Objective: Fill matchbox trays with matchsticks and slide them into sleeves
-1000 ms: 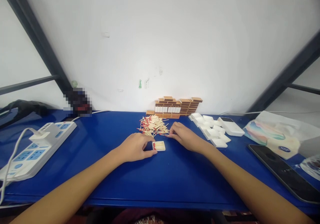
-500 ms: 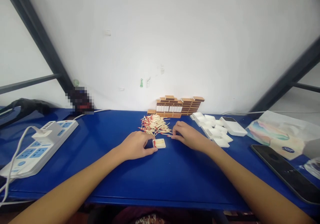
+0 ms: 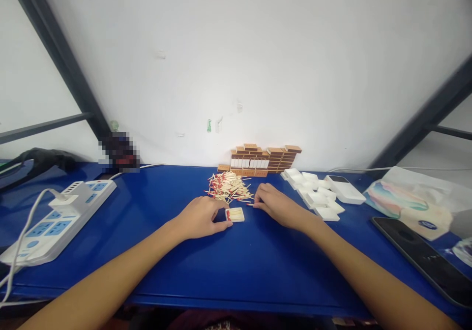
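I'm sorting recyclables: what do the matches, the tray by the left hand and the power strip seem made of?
Matches: likely wood, pale and matte, in thin straight sticks with red heads.
Tray: probably white card, matte and thin-walled; plastic possible.
Power strip: likely hard plastic, white and smooth, with blue socket faces.

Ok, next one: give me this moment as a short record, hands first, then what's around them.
left hand: thumb and fingers at the left end of a small white tray
tray contents: red-headed matches
right hand: pinching at least one match, red end showing
beyond the tray: match heap
by the wall: stacked matchboxes
right side: white trays, tissue pack, phone
left side: power strip
surface: blue table
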### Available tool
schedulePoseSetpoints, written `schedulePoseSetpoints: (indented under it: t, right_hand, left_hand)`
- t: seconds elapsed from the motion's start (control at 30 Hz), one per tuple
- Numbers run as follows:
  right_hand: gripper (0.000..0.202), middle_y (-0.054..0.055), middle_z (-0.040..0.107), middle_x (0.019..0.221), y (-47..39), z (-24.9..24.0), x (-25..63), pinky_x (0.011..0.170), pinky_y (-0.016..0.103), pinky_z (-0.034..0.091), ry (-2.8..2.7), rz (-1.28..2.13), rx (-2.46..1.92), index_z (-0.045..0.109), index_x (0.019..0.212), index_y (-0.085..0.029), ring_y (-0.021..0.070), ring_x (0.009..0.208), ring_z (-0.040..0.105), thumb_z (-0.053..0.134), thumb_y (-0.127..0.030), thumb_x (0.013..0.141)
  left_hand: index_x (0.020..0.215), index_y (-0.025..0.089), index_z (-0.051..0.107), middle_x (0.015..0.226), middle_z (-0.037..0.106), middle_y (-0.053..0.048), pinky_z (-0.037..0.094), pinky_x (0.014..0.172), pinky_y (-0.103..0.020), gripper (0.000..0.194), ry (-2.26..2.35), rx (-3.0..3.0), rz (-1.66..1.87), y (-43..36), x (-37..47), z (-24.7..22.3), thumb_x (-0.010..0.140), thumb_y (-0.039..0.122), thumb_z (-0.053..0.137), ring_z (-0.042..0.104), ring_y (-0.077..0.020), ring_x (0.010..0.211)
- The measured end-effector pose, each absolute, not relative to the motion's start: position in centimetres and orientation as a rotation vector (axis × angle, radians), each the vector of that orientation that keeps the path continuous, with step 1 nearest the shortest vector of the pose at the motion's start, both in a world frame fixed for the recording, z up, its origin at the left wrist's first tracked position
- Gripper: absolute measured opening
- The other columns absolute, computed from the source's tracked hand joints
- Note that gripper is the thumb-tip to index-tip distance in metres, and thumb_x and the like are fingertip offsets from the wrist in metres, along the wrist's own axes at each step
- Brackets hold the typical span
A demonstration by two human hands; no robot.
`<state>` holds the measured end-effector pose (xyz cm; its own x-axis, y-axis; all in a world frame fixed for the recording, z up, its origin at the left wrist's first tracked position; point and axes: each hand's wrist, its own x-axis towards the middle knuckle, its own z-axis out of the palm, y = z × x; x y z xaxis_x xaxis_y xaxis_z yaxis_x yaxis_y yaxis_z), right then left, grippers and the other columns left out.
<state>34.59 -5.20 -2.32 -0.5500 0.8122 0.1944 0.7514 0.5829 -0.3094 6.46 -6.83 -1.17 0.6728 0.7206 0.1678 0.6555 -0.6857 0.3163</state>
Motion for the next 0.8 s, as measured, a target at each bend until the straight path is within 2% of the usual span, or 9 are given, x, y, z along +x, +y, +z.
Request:
schedulePoseSetpoints:
  t: [0.23,0.47,0.67,0.8]
  right_hand:
    - [0.009,0.008,0.059,0.105,-6.9,-1.3,32.7,0.089,0.04,0.048,-2.428,0.3,-1.065,0.056,0.094,-0.022,0.024,0.1,0.052,0.052,-0.022,0.102]
    - [0.009,0.009,0.059,0.115,-8.1,-2.4,30.3,0.098,0.041,0.047,-2.472,0.336,-0.925,0.054,0.093,-0.022,0.0242,0.113,0.053,0.055,-0.021,0.102]
    - [0.009,0.009,0.061,0.112,-7.7,-3.1,30.6,0.096,0.043,0.047,-2.505,0.311,-0.994,0.054,0.092,-0.022,0.0261,0.112,0.054,0.057,-0.017,0.099]
    - [0.006,0.008,0.061,0.113,-7.9,-2.7,30.9,0.094,0.041,0.048,-2.483,0.351,-0.977,0.055,0.097,-0.023,0.025,0.11,0.054,0.058,-0.019,0.099]
  left_hand:
    - [0.109,0.024,0.071,0.067,0.064,0.002,0.032,0.056,-0.026,0.03,1.106,2.666,0.43,-7.1,6.7,-1.2,0.09,0.047,0.066,0.057,-0.0142,0.058]
    - [0.098,0.021,0.069,0.068,0.064,0.001,0.031,0.057,-0.026,0.028,1.097,2.706,0.432,-7.5,6.9,-1.2,0.09,0.048,0.065,0.056,-0.0147,0.058]
    - [0.101,0.022,0.069,0.069,0.064,0.001,0.031,0.057,-0.026,0.03,1.106,2.728,0.442,-7.3,6.8,-1.4,0.09,0.049,0.065,0.056,-0.015,0.057]
    - [0.095,0.021,0.068,0.068,0.064,0.001,0.031,0.056,-0.026,0.029,1.103,2.718,0.432,-7.4,6.8,-1.3,0.09,0.049,0.064,0.057,-0.0151,0.058]
